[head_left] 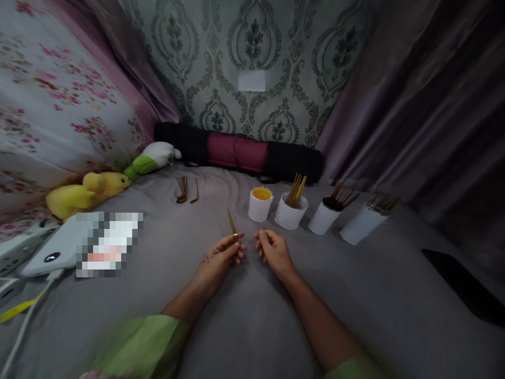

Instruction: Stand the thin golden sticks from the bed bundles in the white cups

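Between the thumb and fingers of my left hand [223, 257] is a thin golden strip [231, 222], pointing up and away, with a bend or band at its lower end. My right hand [273, 251] is close beside it on the right, fingers curled together; whatever they may hold is too small to make out. Just beyond the hands stands a white-wrapped cup [259, 210] with a yellow inside. Next to it, a wider white cup [291, 217] holds several golden strips [296, 190]. Farther back on the left lie several bent brown strips [181, 190] and a single bent strip [194, 191].
Two tilted-looking white cylinders [323, 221] [361, 226] hold dark sticks at the right. A black flat object [461, 284] lies far right. A power bank [65, 245], cable [26, 326] and yellow plush toy [74, 200] are at left. A black-and-maroon roll [236, 150] lies along the wall.
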`<state>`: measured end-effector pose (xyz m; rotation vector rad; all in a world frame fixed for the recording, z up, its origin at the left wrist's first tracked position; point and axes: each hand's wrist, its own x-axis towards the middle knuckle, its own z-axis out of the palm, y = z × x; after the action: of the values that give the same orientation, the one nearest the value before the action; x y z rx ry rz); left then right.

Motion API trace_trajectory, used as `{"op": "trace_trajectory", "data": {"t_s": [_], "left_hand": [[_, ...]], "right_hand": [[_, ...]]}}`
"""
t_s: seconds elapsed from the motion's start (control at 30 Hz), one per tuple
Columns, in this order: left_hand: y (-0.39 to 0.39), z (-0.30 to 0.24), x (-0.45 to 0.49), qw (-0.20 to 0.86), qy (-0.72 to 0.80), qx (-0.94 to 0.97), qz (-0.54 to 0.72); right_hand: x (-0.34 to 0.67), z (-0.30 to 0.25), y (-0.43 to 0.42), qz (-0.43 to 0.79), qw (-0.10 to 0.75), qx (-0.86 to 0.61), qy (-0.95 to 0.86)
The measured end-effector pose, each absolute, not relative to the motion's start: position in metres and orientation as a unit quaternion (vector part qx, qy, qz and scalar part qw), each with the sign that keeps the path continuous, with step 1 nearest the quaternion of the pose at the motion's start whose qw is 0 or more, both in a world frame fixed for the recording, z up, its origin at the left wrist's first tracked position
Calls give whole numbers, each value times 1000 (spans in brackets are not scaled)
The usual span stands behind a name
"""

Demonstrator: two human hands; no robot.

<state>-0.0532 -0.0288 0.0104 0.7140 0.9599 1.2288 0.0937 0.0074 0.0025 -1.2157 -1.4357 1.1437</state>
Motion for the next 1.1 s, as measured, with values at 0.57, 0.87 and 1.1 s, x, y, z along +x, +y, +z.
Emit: {"op": "trace_trajectory", "data": {"t_s": [0.57, 0.87, 1.1], "left_hand": [[-36, 13, -50, 574, 462, 482, 474], [-41, 13, -49, 473, 501, 576, 440], [-42, 10, -51, 355, 487, 671, 433]], "right_hand": [[94, 8, 6, 481, 468, -466, -577], [94, 9, 5, 495, 481, -457, -561], [94, 12, 3, 514, 492, -445, -544]]}}
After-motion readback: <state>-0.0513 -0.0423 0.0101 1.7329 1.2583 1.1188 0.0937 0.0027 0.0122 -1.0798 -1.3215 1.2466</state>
